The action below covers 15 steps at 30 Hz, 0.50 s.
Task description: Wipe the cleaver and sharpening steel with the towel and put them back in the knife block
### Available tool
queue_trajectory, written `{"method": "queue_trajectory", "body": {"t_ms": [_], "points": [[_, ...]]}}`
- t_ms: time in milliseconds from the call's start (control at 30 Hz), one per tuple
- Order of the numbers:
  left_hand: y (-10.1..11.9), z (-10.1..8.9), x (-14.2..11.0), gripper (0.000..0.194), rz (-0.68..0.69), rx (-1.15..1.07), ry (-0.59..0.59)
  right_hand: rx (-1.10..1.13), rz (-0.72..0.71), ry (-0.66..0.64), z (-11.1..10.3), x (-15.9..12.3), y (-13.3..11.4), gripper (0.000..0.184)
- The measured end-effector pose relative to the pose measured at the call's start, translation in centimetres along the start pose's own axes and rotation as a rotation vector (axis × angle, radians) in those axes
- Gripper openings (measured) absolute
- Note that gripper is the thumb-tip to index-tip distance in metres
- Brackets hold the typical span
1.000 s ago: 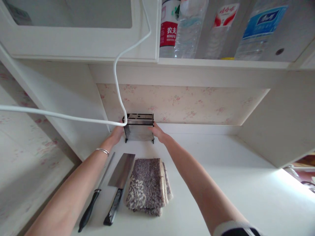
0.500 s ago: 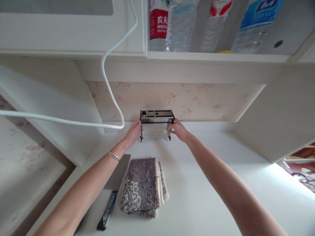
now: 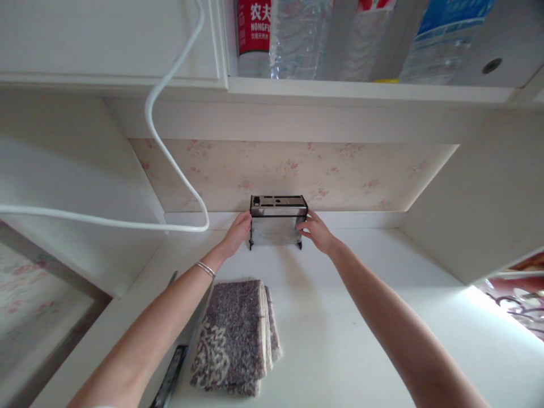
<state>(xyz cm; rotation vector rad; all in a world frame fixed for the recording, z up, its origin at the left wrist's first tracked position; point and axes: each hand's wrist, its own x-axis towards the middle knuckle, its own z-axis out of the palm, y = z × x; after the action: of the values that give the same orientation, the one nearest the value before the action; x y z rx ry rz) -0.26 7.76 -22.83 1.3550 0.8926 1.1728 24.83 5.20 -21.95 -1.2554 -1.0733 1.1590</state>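
At the back of the white counter, against the wall, stands a small knife rack (image 3: 278,206) with a slotted metal top, black edges and a see-through lower part. My left hand (image 3: 238,232) grips its left side, fingers pressed against the black frame. On the opposite side my right hand (image 3: 318,231) holds the right end, thumb and fingers around the edge. Nearer to me lies a folded grey-brown towel (image 3: 232,334) with a pale pattern. Left of it is a large knife (image 3: 172,374) with a black handle, its blade mostly hidden by my left forearm.
Overhead, an open cabinet shelf (image 3: 361,90) holds several plastic water bottles (image 3: 300,39). A white cable (image 3: 170,156) loops across the left of the view. White side panels (image 3: 459,187) flank the counter, with floral wallpaper (image 3: 289,167) behind.
Both hands and the knife rack have shifted slightly right along the wall. The view has moved a little, and my left forearm now covers more of the knife blade.
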Motion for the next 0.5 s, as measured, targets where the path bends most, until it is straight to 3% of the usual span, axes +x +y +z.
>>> {"method": "queue_trajectory", "body": {"t_ms": [133,233,400,500], "points": [[0.5,-1.0,-0.3,0.038,0.008,0.188,0.1,-0.084,0.02,0.074,-0.7,-0.4,1.2,0.071],[1.4,-2.2,-2.8,0.037,0.025,0.339,0.176,-0.188,0.088,0.112,-0.6,-2.7,3.2,0.077],[2.4,-4.3,-11.8,0.028,0.095,0.567,0.18,-0.268,0.37,-0.168,1.7,-9.5,6.9,0.059],[2.0,-5.6,-18.0,0.029,0.071,0.682,0.212,-0.252,0.466,-0.332,4.1,-12.9,8.2,0.065]]}}
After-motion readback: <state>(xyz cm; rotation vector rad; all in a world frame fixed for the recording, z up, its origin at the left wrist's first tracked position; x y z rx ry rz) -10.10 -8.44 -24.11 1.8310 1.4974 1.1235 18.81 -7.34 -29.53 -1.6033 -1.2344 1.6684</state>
